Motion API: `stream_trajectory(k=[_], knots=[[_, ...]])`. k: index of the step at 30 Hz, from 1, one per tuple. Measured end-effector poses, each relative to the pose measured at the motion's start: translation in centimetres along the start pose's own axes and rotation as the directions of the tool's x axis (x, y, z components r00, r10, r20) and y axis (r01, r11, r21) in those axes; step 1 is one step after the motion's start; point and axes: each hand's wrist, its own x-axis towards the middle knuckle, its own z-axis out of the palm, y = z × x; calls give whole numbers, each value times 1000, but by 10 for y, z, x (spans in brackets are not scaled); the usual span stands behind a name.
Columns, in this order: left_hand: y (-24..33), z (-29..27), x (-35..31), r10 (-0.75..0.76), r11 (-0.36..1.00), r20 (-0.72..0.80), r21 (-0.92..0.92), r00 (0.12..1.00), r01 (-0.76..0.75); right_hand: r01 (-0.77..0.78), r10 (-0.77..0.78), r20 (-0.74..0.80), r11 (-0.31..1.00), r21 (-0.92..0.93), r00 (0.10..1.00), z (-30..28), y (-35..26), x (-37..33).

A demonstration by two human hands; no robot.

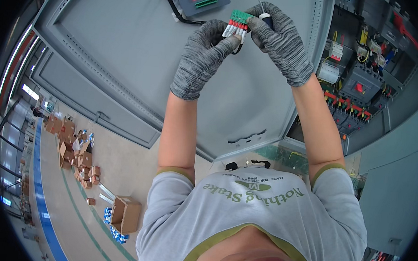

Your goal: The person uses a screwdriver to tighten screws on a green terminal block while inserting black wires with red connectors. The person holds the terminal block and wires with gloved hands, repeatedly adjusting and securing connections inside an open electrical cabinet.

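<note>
Green connector (240, 17), red wire ends (238, 25), grey streaked gloves (202, 55), grey door (128, 42)

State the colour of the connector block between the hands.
The connector block is green; the head view shows it best.

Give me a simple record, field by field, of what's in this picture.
Left grip: gloved, pinching wires with red and white sleeves
Right grip: gloved, holding a screwdriver, touching the green connector
Behind both: grey metal panel
Right side: electrical components
Floor, left: cardboard boxes
</note>
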Motion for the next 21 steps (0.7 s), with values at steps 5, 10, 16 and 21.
stream_trajectory(k=[5, 10, 16, 21], knots=[[17, -11, 0, -100, 986, 121, 142, 988, 82, 14, -14, 39, 1000, -18, 999, 1, -1, 1], [15, -16, 3, -83, 990, 168, 130, 982, 61, -31, 32, 47, 999, -12, 998, -3, -1, 3], [12, -8, 2, -81, 992, 90, 109, 993, 71, -20, 20, 1, 999, -45, 1000, -2, 2, 3], [8, -9, 5, -74, 987, 88, 150, 993, 60, -32, 32, 12, 999, -7, 999, -2, 3, 3]])
